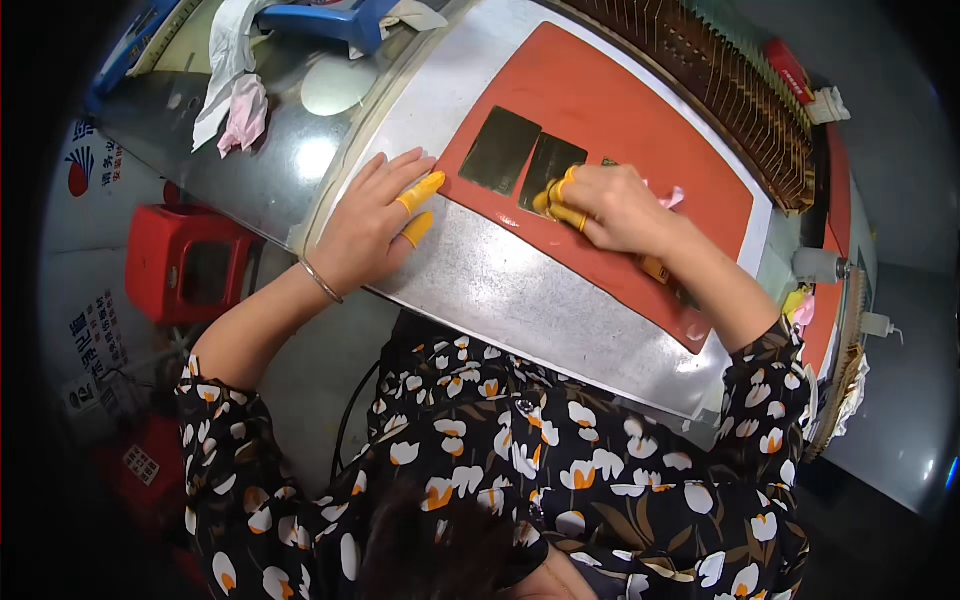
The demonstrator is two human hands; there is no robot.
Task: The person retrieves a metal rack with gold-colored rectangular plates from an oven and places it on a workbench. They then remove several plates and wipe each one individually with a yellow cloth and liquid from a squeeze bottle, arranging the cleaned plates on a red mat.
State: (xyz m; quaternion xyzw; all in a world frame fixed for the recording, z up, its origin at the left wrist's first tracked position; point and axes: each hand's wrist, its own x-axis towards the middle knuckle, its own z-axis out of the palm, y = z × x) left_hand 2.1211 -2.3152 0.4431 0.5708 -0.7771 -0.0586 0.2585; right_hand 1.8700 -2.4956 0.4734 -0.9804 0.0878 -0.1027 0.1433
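Note:
Two dark, thin rectangular panels lie side by side on an orange-red mat: a left panel and a right panel. My right hand is over the lower part of the right panel. Yellow finger cots cover its curled, closed fingertips, which press at the panel; whatever they pinch is hidden. Near the mat's left corner my left hand rests with its fingers stretched out, holding nothing. Two of its digits wear yellow cots. The orange-red mat lies on a pale metal-looking worktop.
A brown slotted rack of upright thin panels stands behind the mat. Pink scrap and a small yellow-orange item lie by my right wrist. Crumpled pink tissue is at left, above a red stool. A bottle stands right.

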